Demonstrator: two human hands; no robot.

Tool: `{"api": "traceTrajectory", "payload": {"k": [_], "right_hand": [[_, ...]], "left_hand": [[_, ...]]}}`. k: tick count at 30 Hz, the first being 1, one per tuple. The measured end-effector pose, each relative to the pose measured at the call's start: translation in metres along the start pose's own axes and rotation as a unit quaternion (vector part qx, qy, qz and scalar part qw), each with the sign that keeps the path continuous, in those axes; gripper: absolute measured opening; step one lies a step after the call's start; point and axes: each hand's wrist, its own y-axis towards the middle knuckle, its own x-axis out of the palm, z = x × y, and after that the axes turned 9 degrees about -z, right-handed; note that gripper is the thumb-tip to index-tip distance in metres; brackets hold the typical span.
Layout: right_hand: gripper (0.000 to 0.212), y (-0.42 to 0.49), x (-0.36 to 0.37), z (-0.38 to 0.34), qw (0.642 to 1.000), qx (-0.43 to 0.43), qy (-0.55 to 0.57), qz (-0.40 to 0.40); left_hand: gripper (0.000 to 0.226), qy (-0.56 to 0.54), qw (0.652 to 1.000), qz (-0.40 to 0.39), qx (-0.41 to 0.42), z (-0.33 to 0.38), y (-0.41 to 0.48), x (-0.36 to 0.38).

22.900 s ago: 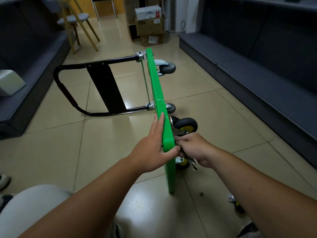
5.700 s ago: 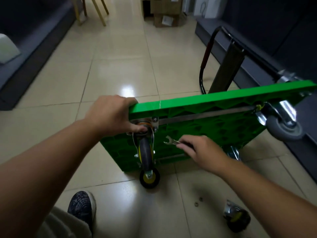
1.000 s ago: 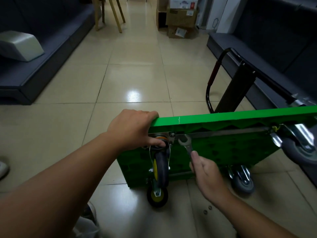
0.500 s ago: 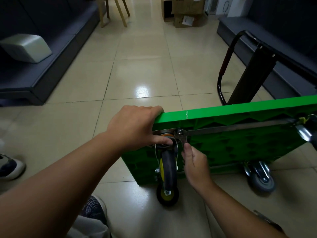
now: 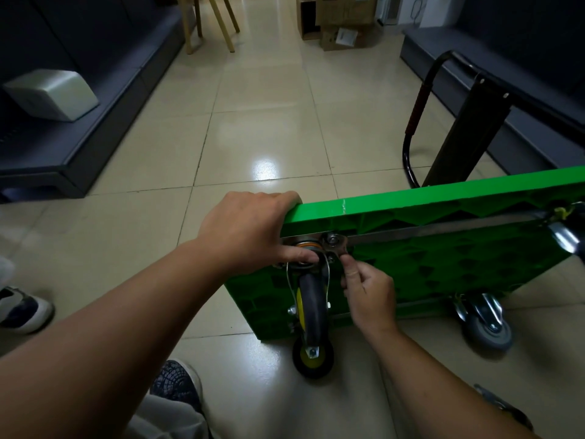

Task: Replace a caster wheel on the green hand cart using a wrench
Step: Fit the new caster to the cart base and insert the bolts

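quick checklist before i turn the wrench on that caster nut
1. Wrench seated: ok, the wrench head sits around the nut above the caster.
2. Tool grip: ok, the right hand pinches the wrench shank.
3. Cart steadied: ok, the left hand grips the green cart at its top corner, thumb on the caster mount.
4. Footing: ok, the cart stands on its edge on the floor.
5. Swing room: not ok, looks tight; the caster fork is close beside the shank.
6. Other bolts tight: cannot tell.
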Motion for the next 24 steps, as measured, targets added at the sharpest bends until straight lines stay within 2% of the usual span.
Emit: {"api": "traceTrajectory", "payload": {"k": [4, 9, 10, 12, 15, 18, 19, 22, 24], "right_hand": [[0.075, 0.014, -0.04, -0.002, 0.979, -0.061, -0.194, 0.006], [0.066, 0.002, -0.054, -0.019, 0.945, -0.055, -0.316, -0.064], [0.068, 0.0, -0.056, -0.025, 0.93, -0.044, -0.354, -0.085], [0.082, 0.003, -0.073, -0.037, 0.878, -0.054, -0.463, -0.106], [0.076, 0.02, -0.111, -0.078, 0.817, -0.136, -0.556, -0.067], [0.079, 0.032, -0.133, -0.129, 0.728, -0.156, -0.664, -0.072], [0.077, 0.034, -0.132, -0.143, 0.712, -0.174, -0.676, -0.076], [0.068, 0.038, -0.118, -0.186, 0.701, -0.237, -0.666, -0.094], [0.065, 0.038, -0.108, -0.201, 0.678, -0.289, -0.668, -0.103]], "left_hand": [[0.087, 0.001, 1.0, 0.005, 0.001, -0.001, 0.0, 0.0], [0.083, -0.001, 1.0, 0.006, 0.001, -0.001, 0.001, 0.002], [0.083, -0.002, 1.0, 0.004, 0.0, -0.001, 0.001, 0.002], [0.083, -0.003, 1.0, 0.007, 0.001, -0.001, 0.002, 0.003], [0.084, -0.002, 1.0, 0.012, 0.006, -0.002, 0.002, 0.004], [0.085, 0.003, 1.0, 0.016, 0.01, -0.002, 0.002, 0.003], [0.085, 0.003, 1.0, 0.016, 0.01, -0.002, 0.001, 0.003], [0.084, 0.002, 1.0, 0.011, 0.008, -0.002, 0.002, 0.002], [0.081, 0.001, 1.0, 0.014, 0.009, 0.0, 0.001, 0.002]]}}
